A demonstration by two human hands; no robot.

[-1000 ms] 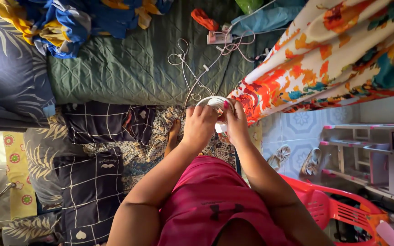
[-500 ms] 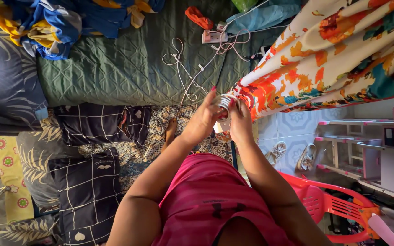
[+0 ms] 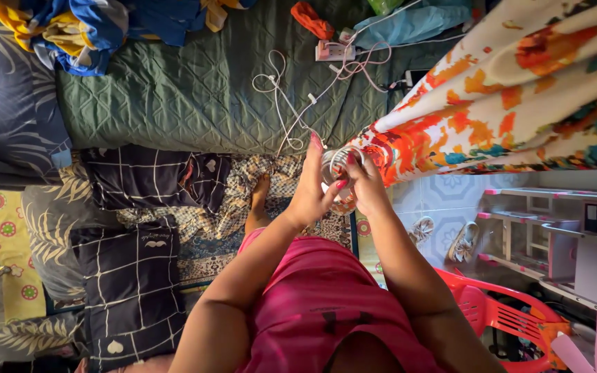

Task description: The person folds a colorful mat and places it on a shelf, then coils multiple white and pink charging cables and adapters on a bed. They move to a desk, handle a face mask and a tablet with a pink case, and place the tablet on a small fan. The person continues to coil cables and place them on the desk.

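Two hands are seen in the head view, raised together at frame centre over a small round ribbed jar (image 3: 340,166), clear with a pale rim. The jar is held between both hands, just beside the lower edge of a floral curtain (image 3: 492,103) in orange, teal and cream. The left hand (image 3: 312,190) is pressed against the jar's left side, its grip half spread, with one red-nailed finger stretched upward and the thumb laid on the jar. The right hand (image 3: 366,186) is wrapped around the jar's right side, its grip curled shut on it. No label can be made out on the jar.

Behind the hands a green quilted bed cover (image 3: 195,97) is spread, with white cables (image 3: 285,103) trailing across it to a white power strip (image 3: 334,50) near the top edge. An orange cloth (image 3: 312,21) lies just beside the strip. Blue and yellow bedding (image 3: 70,34) is bunched at top left. Dark checked cushions (image 3: 133,276) are stacked at lower left. A red plastic chair (image 3: 506,314) stands at lower right, close to the right arm, with a pink and grey shelf unit (image 3: 561,235) beyond it. Pale tiled floor (image 3: 450,200) is left open between curtain and chair.
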